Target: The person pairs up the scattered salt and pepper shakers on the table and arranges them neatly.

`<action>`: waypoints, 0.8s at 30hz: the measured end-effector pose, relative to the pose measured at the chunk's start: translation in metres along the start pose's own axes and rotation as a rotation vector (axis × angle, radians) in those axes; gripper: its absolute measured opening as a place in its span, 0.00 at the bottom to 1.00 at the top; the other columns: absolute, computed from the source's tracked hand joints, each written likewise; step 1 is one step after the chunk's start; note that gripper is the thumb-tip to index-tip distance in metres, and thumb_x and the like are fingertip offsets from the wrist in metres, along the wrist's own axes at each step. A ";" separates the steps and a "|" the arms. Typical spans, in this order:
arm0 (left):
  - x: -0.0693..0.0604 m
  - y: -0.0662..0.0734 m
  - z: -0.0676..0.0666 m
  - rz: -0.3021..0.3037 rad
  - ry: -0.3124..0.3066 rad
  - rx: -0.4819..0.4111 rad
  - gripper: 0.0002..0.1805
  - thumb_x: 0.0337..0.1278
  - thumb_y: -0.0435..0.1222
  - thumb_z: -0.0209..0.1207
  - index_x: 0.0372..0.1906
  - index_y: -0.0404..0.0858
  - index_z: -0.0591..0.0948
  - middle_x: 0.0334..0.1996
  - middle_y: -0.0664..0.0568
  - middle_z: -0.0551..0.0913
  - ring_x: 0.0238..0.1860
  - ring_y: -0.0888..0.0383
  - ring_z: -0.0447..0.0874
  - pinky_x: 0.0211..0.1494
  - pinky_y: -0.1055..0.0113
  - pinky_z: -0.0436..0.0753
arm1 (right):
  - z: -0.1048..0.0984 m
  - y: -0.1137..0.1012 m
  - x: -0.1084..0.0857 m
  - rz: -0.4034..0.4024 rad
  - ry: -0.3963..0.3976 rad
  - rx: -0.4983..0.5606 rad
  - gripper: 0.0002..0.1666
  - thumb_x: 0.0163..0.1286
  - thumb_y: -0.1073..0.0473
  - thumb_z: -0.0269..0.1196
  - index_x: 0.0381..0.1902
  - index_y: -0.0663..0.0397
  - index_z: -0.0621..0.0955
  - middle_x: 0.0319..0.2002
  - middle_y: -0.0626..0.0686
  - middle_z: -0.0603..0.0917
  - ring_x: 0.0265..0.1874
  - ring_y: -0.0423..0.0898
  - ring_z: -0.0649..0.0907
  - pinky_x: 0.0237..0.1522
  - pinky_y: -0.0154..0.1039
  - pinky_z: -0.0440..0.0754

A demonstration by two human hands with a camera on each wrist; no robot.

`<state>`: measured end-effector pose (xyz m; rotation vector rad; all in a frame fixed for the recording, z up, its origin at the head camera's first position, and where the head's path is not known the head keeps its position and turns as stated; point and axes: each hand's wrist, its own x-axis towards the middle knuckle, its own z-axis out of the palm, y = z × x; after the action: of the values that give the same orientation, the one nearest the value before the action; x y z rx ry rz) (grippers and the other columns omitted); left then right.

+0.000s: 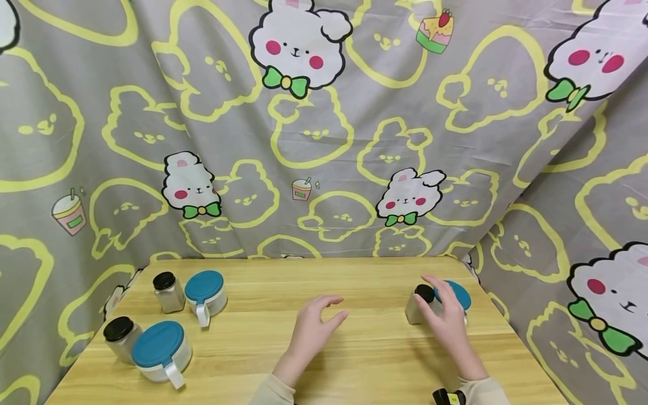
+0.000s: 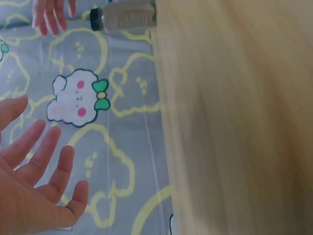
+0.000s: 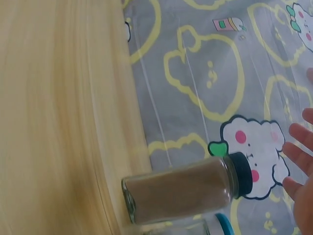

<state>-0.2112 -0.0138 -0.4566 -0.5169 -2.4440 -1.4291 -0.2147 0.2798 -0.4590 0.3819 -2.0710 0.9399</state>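
Head view: your right hand (image 1: 448, 322) hangs wide, grip empty, by the black-capped jar (image 1: 413, 313), surface (image 1: 367, 281) right side, beside the blue-lidded pot (image 1: 459, 296). Left hand (image 1: 311, 327) likewise. Pinch the jar's body squarely, clear of the pot.

My head camera looks forward and down over the tabletop (image 1: 243, 343) to the curtain (image 1: 334, 152); my wrist cameras, low and close, see both turned sideways past my left hand (image 2: 29, 198) and right hand (image 3: 304, 196), sharing the black-capped jar (image 3: 181, 191).
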 end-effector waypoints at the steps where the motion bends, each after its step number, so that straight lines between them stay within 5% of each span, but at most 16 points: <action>1: -0.001 -0.001 -0.002 -0.001 0.005 0.004 0.18 0.57 0.50 0.65 0.50 0.49 0.84 0.48 0.57 0.86 0.51 0.56 0.82 0.55 0.55 0.81 | 0.001 -0.001 0.000 -0.007 -0.006 0.000 0.29 0.53 0.70 0.71 0.56 0.62 0.80 0.52 0.63 0.80 0.61 0.24 0.69 0.62 0.16 0.61; 10: -0.016 -0.008 -0.023 0.015 0.049 0.094 0.16 0.57 0.47 0.66 0.49 0.49 0.85 0.49 0.59 0.85 0.49 0.58 0.83 0.52 0.56 0.82 | 0.012 -0.006 -0.004 -0.076 -0.026 -0.008 0.30 0.53 0.69 0.71 0.57 0.58 0.80 0.52 0.62 0.80 0.61 0.26 0.70 0.62 0.14 0.61; 24: -0.034 -0.017 -0.053 0.043 0.131 0.202 0.16 0.50 0.44 0.71 0.47 0.51 0.85 0.47 0.59 0.87 0.51 0.57 0.83 0.57 0.48 0.78 | 0.027 -0.022 -0.012 -0.055 -0.142 0.036 0.32 0.55 0.69 0.70 0.59 0.58 0.77 0.55 0.59 0.80 0.61 0.33 0.72 0.63 0.17 0.61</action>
<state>-0.1851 -0.0737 -0.4580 -0.4149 -2.4218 -1.1445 -0.2104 0.2448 -0.4681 0.5358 -2.1623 0.9421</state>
